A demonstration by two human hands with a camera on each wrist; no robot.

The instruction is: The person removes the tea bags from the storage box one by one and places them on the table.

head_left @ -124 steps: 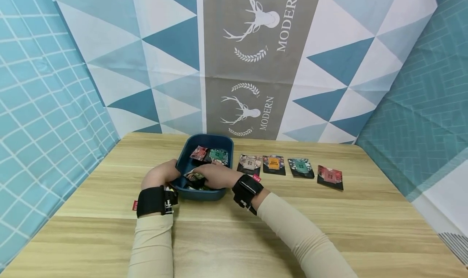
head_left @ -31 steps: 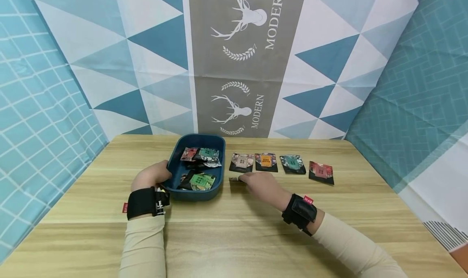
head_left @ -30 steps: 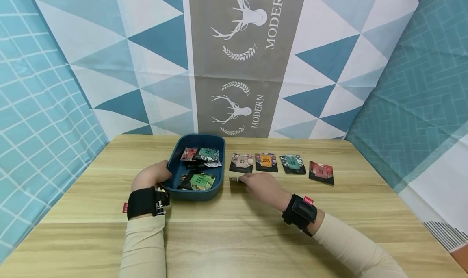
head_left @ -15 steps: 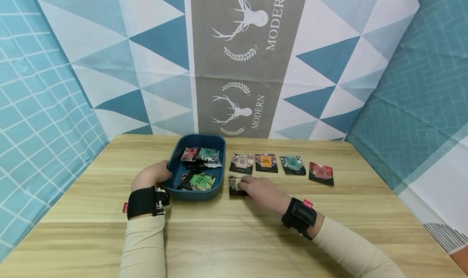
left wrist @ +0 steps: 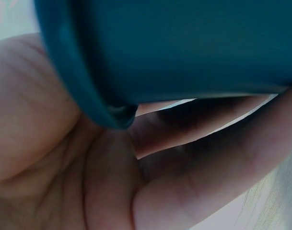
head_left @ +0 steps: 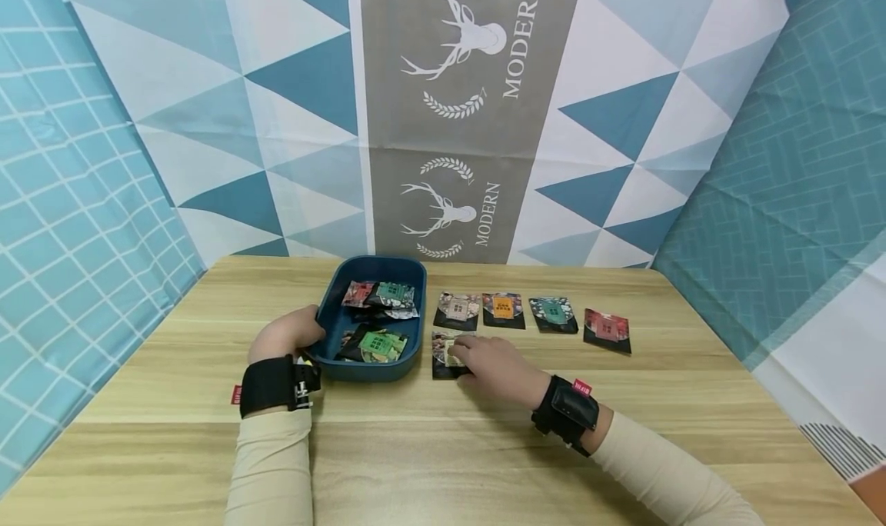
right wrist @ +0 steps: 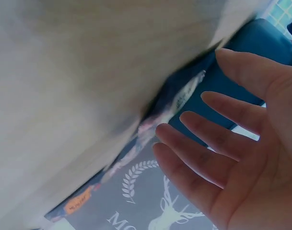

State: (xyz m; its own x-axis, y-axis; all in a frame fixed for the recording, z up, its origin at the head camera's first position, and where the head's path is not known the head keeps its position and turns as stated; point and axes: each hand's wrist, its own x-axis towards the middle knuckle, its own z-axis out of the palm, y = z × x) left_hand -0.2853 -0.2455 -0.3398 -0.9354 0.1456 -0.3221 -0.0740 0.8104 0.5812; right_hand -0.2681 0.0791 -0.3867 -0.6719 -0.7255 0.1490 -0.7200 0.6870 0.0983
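Note:
In the head view my left hand (head_left: 285,335) grips the near left corner of a dark blue plastic box (head_left: 377,371). The left wrist view shows the hand around the box rim (left wrist: 64,52), fingers along the outer wall; the thumb's tip is hidden. My right hand (head_left: 500,370) rests its fingertips on a small black packet with a pale label (head_left: 443,367), flat on the table right of the box. In the right wrist view its fingers (right wrist: 198,153) are spread and relaxed, pinching nothing. Inside the box lie a green-labelled packet (head_left: 377,344) and several others (head_left: 394,292).
Behind the right hand, packets lie in a row: beige-labelled (head_left: 457,311), orange-labelled (head_left: 503,309), teal-labelled (head_left: 554,314) and red (head_left: 607,329). Patterned cloth (head_left: 450,126) hangs behind the wooden table (head_left: 415,464).
The right hand came out of the box with the pale-labelled packet, laid it flat on the table in front of the row, and loosened its fingers. The left hand stays on the box.

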